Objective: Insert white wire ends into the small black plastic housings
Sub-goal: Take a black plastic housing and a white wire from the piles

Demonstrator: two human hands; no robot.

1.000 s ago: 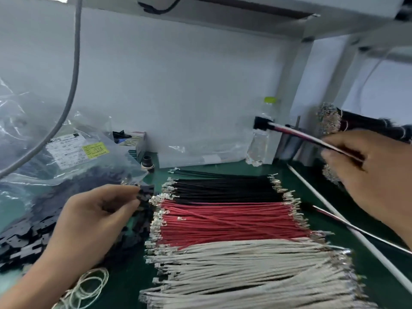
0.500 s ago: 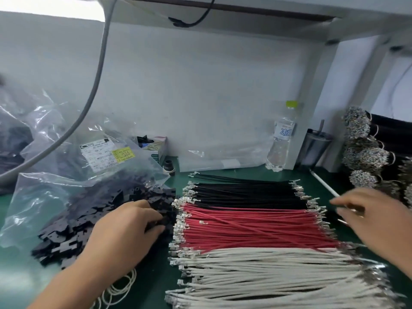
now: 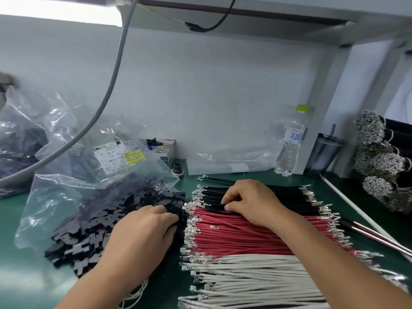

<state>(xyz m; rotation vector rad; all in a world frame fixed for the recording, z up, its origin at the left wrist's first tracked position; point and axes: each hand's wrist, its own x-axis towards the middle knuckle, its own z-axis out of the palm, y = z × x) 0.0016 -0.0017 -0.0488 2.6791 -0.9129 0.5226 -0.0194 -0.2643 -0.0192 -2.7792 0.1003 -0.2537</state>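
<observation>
Pinching at the black wires (image 3: 278, 198), my right hand (image 3: 252, 202) has its fingers curled down on the far end of the wire stack, while my left hand (image 3: 145, 233) lies curled on the pile of black housings (image 3: 89, 230) just left of that stack; whether it holds one I cannot tell. Nearest me in the stack lie the white wires (image 3: 256, 282), with the red wires (image 3: 240, 233) between them and the black.

Hands (image 3: 252, 202) on wires (image 3: 234, 233) (housings (image 3: 89, 237) left) — bench.
</observation>
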